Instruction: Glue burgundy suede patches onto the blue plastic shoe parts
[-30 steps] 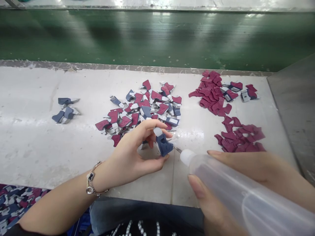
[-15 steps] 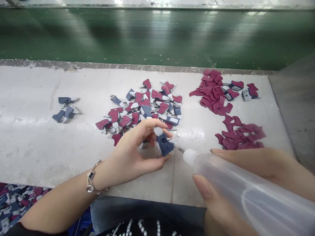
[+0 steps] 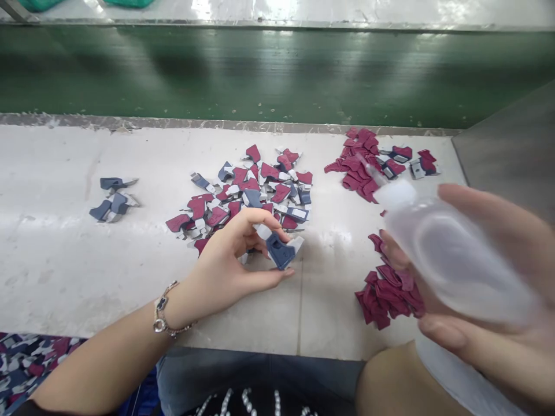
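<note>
A: What's in the left hand (image 3: pixel 229 257)?

B: A navy piece (image 3: pixel 280 252) with a white tab. The thumb (image 3: pixel 266 280) and first finger (image 3: pixel 264 218) are closed on its edges, so it sits at the fingertips, above the white bench (image 3: pixel 65 271).

A: And the right hand (image 3: pixel 503 231)?

B: Its fingers curl around a squeeze bottle (image 3: pixel 451 248) of cloudy, soft-looking plastic with a white cap (image 3: pixel 394 195). Past the fingertips, a thin nozzle (image 3: pixel 370 167) points at a heap of maroon pieces (image 3: pixel 349 182). I can't tell if it touches them.

A: What could go wrong here?

B: If the bottle holds liquid, which I can't tell, a squeeze at this tilt could wet those maroon pieces. The navy piece is thin and angular, with a matte face and a small opening, and it's held only by its edges. A twist could drop it into the mixed maroon-and-navy pile (image 3: pixel 243 196) beyond the left fingers.

A: Anything else?

B: Another maroon heap (image 3: pixel 384 297) lies just below the right fingers, so a careless knock could scatter those light, flat shapes.
</note>
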Demonstrator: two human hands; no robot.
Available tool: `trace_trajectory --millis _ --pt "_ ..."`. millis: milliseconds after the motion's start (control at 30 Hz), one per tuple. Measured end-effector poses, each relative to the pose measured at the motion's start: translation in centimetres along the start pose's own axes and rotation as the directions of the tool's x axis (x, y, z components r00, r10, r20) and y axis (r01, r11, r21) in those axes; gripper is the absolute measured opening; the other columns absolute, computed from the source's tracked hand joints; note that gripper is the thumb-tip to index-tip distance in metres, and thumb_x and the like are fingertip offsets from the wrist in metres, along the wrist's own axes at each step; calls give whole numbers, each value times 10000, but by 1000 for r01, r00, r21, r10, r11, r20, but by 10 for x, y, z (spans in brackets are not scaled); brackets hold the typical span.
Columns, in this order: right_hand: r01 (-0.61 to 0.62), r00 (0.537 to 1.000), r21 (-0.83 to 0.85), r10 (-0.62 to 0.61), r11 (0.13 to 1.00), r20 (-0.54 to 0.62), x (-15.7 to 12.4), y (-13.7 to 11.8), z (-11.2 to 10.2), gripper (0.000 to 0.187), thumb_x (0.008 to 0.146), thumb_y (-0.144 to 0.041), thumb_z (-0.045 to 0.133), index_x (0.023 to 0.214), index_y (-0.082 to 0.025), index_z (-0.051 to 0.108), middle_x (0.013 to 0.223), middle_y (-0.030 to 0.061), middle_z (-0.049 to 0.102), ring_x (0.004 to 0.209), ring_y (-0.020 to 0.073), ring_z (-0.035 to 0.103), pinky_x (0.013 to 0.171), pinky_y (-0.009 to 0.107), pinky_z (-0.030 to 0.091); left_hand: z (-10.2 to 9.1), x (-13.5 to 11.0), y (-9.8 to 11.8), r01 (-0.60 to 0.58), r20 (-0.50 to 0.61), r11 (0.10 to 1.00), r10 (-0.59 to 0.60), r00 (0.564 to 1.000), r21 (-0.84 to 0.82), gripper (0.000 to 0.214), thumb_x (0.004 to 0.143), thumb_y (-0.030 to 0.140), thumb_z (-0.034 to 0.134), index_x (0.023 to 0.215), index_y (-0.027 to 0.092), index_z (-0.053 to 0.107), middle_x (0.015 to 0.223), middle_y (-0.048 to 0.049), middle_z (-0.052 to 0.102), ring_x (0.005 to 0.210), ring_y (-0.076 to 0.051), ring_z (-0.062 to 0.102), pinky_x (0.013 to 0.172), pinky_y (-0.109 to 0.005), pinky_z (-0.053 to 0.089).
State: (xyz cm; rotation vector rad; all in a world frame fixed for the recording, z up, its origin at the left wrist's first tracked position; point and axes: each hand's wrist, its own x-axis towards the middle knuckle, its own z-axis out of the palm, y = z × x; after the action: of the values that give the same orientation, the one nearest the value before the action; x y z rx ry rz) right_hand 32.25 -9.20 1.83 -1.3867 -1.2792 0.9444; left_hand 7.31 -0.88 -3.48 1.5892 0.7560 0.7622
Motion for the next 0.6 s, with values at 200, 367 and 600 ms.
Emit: trace_trajectory --millis 200,367,600 --pt "-93 995 -68 91 993 -28 18 33 21 401 838 -286 731 1213 -321 593 1132 42 716 1075 257 671 887 402 571 0 1 -2 129 31 991 -130 991 16 386 694 247 875 982 213 620 998 -20 627 808 -142 661 714 -266 616" --pt "-83 986 -342 126 936 105 24 61 27 349 786 -283 743 1114 -233 631 1177 67 708 1077 272 672 929 432 543 2 -1 -4 165 45 986 -165 985 0 375 645 217 899 913 214 637 940 -4 654 776 -137 689 687 -238 634" --pt "-77 977 -749 199 658 74 -22 59 -16 255 872 -220 639 1114 -143 665 1005 133 731 963 322 669 862 502 535 5 -3 -7 135 57 990 -133 989 -37 274 712 215 848 928 228 682 955 -22 695 861 -172 726 767 -283 674"
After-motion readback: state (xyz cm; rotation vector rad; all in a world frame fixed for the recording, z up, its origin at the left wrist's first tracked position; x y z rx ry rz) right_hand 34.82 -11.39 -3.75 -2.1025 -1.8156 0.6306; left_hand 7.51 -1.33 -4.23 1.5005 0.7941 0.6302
